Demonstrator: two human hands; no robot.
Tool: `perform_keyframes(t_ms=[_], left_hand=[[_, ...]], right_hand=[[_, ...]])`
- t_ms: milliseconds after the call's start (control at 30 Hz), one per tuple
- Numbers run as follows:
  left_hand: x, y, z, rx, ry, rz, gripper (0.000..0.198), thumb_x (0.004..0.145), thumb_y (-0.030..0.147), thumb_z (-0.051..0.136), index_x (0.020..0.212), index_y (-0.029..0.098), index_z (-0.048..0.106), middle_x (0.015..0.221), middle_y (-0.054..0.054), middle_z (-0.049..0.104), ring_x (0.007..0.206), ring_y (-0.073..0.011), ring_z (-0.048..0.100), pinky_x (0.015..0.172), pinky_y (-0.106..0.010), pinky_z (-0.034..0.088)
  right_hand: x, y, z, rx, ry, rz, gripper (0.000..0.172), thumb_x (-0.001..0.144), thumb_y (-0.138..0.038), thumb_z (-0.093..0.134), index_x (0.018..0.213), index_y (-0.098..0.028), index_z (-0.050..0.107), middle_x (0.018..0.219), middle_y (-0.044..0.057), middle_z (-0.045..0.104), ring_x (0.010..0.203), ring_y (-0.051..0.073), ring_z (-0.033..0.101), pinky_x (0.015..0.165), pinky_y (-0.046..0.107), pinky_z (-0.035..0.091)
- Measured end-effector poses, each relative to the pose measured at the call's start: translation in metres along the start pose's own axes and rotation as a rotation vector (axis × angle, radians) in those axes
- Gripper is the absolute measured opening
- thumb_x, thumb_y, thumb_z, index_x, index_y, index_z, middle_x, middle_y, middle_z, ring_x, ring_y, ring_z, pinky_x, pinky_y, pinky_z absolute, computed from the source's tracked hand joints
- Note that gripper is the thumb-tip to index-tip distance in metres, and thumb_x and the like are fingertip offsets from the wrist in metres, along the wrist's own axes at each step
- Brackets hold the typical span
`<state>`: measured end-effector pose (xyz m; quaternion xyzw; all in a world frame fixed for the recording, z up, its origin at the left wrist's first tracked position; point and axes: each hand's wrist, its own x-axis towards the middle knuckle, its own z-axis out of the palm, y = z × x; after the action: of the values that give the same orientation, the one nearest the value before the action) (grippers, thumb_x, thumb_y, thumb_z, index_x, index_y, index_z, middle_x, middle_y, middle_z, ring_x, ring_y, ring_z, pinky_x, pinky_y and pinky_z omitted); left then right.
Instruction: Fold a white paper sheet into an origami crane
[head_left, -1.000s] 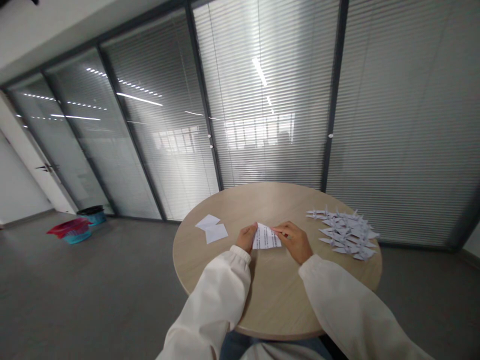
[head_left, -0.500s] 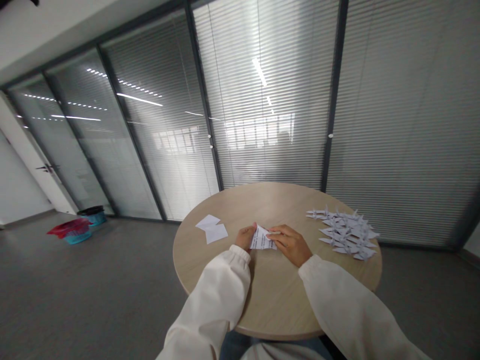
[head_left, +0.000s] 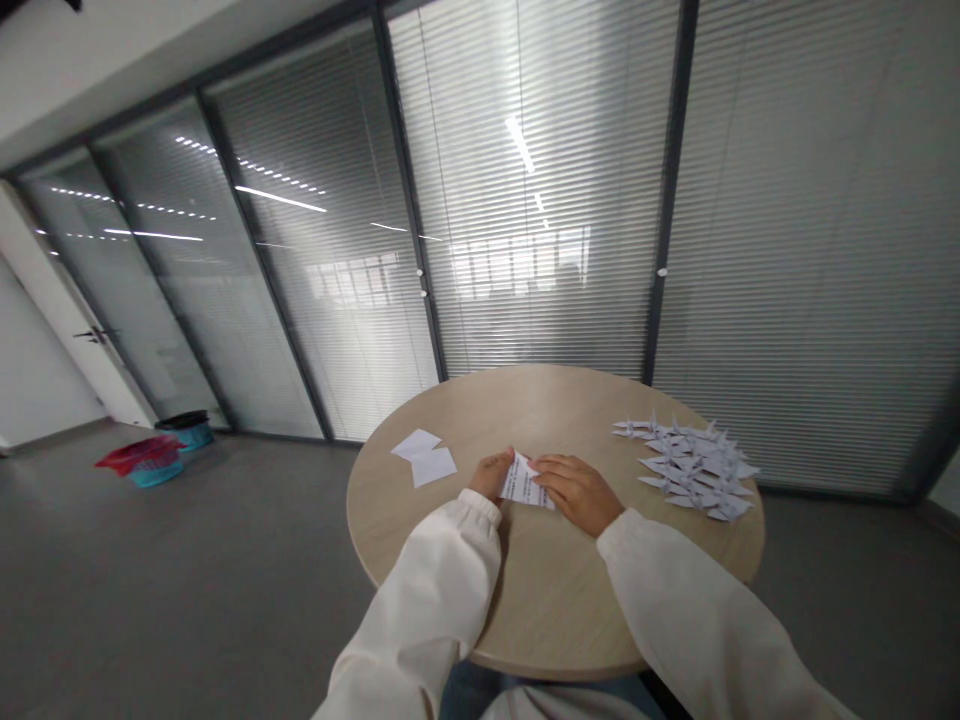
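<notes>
Between my hands is a small sheet of paper [head_left: 523,486] with printed lines, partly folded, at the middle of the round wooden table [head_left: 555,590]. My left hand [head_left: 491,474] is closed on its left edge, thumb at the upper corner. Over the right part lies my right hand [head_left: 576,490], its fingers together and gripping the edge and upper corner; the fingertips hide some of the paper. White paper squares [head_left: 433,466] rest left of my hands. On the right a cluster of folded paper cranes [head_left: 694,468] stands close together.
A glass partition with blinds [head_left: 540,200] runs behind the table. On the floor at far left are a bin with a red liner [head_left: 142,455] and one with a black liner [head_left: 187,428], near a white door [head_left: 82,320].
My right fingers have drawn together and lowered onto the paper's upper right part. The paper has turned slightly, its lower right corner shifting down. My left hand has barely moved.
</notes>
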<state>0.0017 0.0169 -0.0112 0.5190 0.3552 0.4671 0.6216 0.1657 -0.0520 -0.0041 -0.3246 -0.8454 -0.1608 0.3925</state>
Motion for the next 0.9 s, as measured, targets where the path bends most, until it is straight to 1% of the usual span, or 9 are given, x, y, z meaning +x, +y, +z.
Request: perform_keyframes(t_ms=[100,200,367,467,567,600,700,800,900], left_hand=[[0.003,0.0,0.0,-0.004,-0.011,-0.028,0.052,0.058,0.061,0.063,0.068,0.011,0.065,0.058,-0.007,0.065,0.053,-0.016,0.058,0.052,-0.026,0.042],[0.003,0.0,0.0,0.01,-0.022,-0.046,0.049,0.05,0.056,0.072,0.067,0.01,0.065,0.054,-0.004,0.062,0.047,-0.0129,0.055,0.049,-0.024,0.04],[0.0,0.002,-0.002,0.059,-0.017,0.005,0.046,0.046,0.048,0.077,0.067,0.01,0.064,0.054,-0.002,0.061,0.046,-0.0115,0.054,0.049,-0.023,0.04],[-0.002,0.005,-0.003,0.101,0.01,0.065,0.044,0.048,0.049,0.076,0.065,0.01,0.063,0.055,-0.003,0.062,0.046,-0.0117,0.054,0.048,-0.023,0.041],[-0.005,0.009,0.0,0.137,0.005,0.102,0.044,0.05,0.05,0.075,0.067,0.01,0.066,0.059,-0.005,0.064,0.049,-0.0136,0.056,0.048,-0.023,0.042],[-0.007,0.011,0.002,0.144,-0.016,0.098,0.045,0.05,0.049,0.075,0.068,0.009,0.067,0.06,-0.006,0.065,0.05,-0.014,0.057,0.049,-0.024,0.042],[-0.012,0.014,0.008,0.161,-0.06,0.121,0.044,0.047,0.045,0.078,0.068,0.007,0.07,0.06,-0.007,0.065,0.051,-0.0129,0.056,0.051,-0.023,0.042],[-0.014,0.014,0.011,0.199,-0.077,0.164,0.042,0.049,0.043,0.077,0.071,0.007,0.072,0.06,-0.007,0.065,0.051,-0.0115,0.054,0.052,-0.023,0.04],[-0.014,0.011,0.01,0.216,-0.08,0.151,0.044,0.051,0.043,0.077,0.075,0.008,0.072,0.059,-0.006,0.065,0.05,-0.0114,0.053,0.05,-0.023,0.039]], right_hand=[[0.001,-0.001,-0.001,-0.023,-0.022,0.004,0.025,0.082,-0.008,0.047,0.095,-0.019,0.066,0.109,0.008,0.065,0.108,0.02,0.055,0.088,0.037,0.046],[0.001,-0.002,-0.002,-0.029,-0.022,0.0,0.025,0.082,-0.008,0.047,0.095,-0.018,0.066,0.109,0.008,0.065,0.106,0.02,0.055,0.087,0.037,0.046],[0.004,-0.007,-0.004,0.003,-0.017,0.028,0.023,0.083,-0.011,0.047,0.094,-0.019,0.066,0.106,0.008,0.066,0.106,0.02,0.055,0.088,0.039,0.045],[0.005,-0.008,-0.003,0.119,0.068,0.158,0.019,0.083,-0.019,0.05,0.094,-0.02,0.065,0.102,0.007,0.066,0.102,0.019,0.056,0.09,0.038,0.044],[0.003,-0.004,0.001,0.264,0.169,0.419,0.019,0.083,-0.027,0.049,0.096,-0.02,0.062,0.098,0.007,0.065,0.095,0.018,0.057,0.085,0.035,0.046],[0.002,-0.002,0.003,0.308,0.185,0.522,0.02,0.082,-0.03,0.051,0.096,-0.019,0.061,0.098,0.008,0.064,0.093,0.019,0.058,0.08,0.034,0.048],[-0.001,0.005,0.01,0.544,0.081,0.754,0.031,0.077,-0.038,0.056,0.101,-0.018,0.058,0.095,0.007,0.065,0.086,0.018,0.061,0.073,0.031,0.049],[-0.003,0.009,0.014,0.786,-0.036,0.795,0.034,0.075,-0.043,0.058,0.093,-0.015,0.061,0.085,0.006,0.067,0.075,0.017,0.063,0.066,0.027,0.049],[-0.005,0.01,0.016,0.856,-0.074,0.762,0.03,0.075,-0.043,0.057,0.083,-0.014,0.063,0.075,0.003,0.066,0.069,0.016,0.061,0.062,0.025,0.046]])
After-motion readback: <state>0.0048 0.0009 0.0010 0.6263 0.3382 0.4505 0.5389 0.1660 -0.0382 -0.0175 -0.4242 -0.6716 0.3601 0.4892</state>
